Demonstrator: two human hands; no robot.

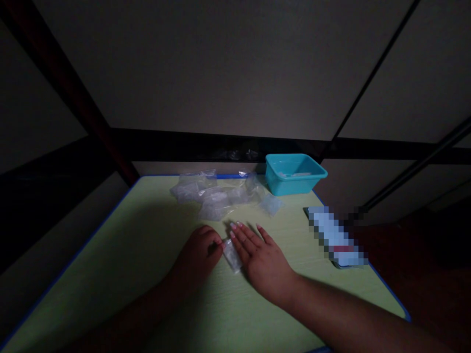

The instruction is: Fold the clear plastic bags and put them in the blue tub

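Observation:
A small clear plastic packet [233,257] lies on the pale green table between my two hands. My left hand [201,251] is closed, its thumb and forefinger pinching the packet's upper left edge. Flat beside it rests my right hand [259,255], fingers stretched out and palm down, the forefinger along the packet's right side and partly covering it. What the packet contains is too blurred to tell. Just beyond my fingertips, several clear plastic bags [217,201] lie in a loose, overlapping heap. A bluish packet [271,204] sits at the heap's right end.
A turquoise plastic basket [294,185] stands at the table's back right corner, with some pale items inside. A pixelated flat device, seemingly a phone [334,238], lies by the right edge. The green table [121,255] has a blue rim, and a panelled wall [221,73] rises behind it.

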